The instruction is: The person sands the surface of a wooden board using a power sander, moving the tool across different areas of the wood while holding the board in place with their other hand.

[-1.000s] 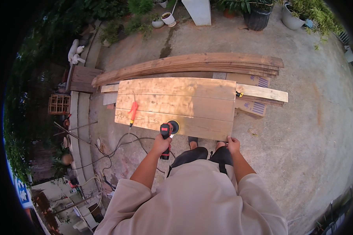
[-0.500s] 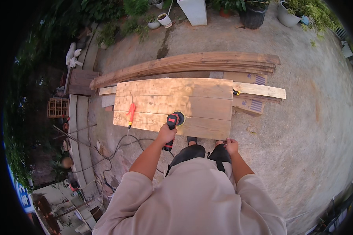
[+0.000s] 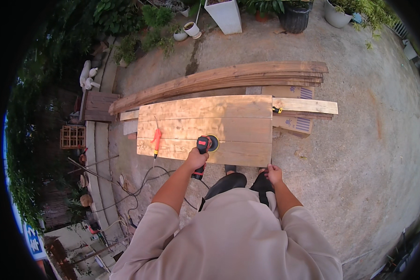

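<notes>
Power tool (image 3: 204, 143), black and red with a round, yellow-rimmed pad, is gripped by the left hand (image 3: 197, 159), its fingers wrapped around the handle. The right hand (image 3: 274, 174) is held with fingers curled narrowly at the near right corner of a wooden panel (image 3: 247, 152); whether the wood is touched cannot be told. The panel, flat and roughly rectangular, is made up of three grained planks, and the pad is placed over the seam nearest the person. On its sunlit left part a slender red blow gun (image 3: 157, 138) is laid. Beyond, a pale board (image 3: 308, 105) is partly hidden by the panel, and long brown boards (image 3: 219, 79) are stacked. Stained concrete (image 3: 350, 158) is spread around, with a tapered white planter (image 3: 225, 17) set farthest off.
</notes>
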Demonstrator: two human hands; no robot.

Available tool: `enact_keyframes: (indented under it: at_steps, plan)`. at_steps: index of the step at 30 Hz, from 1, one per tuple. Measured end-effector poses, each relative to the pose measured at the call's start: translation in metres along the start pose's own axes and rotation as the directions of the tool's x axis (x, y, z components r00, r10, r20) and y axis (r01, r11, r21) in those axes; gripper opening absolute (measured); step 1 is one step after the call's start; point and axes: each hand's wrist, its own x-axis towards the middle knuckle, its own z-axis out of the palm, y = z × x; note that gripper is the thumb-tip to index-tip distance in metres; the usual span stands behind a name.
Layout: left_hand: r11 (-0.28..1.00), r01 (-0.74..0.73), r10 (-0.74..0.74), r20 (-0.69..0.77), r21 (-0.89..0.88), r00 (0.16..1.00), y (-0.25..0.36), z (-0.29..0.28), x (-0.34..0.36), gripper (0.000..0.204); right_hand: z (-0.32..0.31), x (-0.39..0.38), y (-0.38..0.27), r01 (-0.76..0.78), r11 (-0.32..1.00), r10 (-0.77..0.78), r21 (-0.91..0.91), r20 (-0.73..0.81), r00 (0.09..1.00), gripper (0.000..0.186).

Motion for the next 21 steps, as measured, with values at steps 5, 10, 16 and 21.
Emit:
enact_keyframes:
  at_steps: [5, 10, 16, 21]
  plan:
    - [0.999, -0.031, 0.031, 0.001, -0.027, 1.0, 0.028, 0.009, 0.013, 0.013, -0.001, 0.006, 0.002, 0.029, 0.997, -0.026, -0.076, 0.039, 0.999, 0.033]
    - [0.997, 0.012, -0.014, -0.037, -0.077, 0.999, 0.064, 0.003, 0.028, 0.007, 0.002, 0.008, 0.006, 0.07, 0.991, -0.066, -0.114, 0.036, 0.997, 0.031]
    - [0.996, 0.038, -0.039, -0.011, -0.075, 0.999, 0.075, -0.005, 0.039, 0.008, 0.004, 0.015, 0.019, 0.113, 0.99, -0.114, -0.084, -0.008, 0.993, 0.031]
    - [0.997, 0.052, -0.052, 0.013, -0.057, 0.999, 0.079, 0.001, 0.038, 0.007, 0.006, 0.011, 0.019, 0.085, 0.994, -0.086, -0.069, -0.012, 0.996, 0.031]
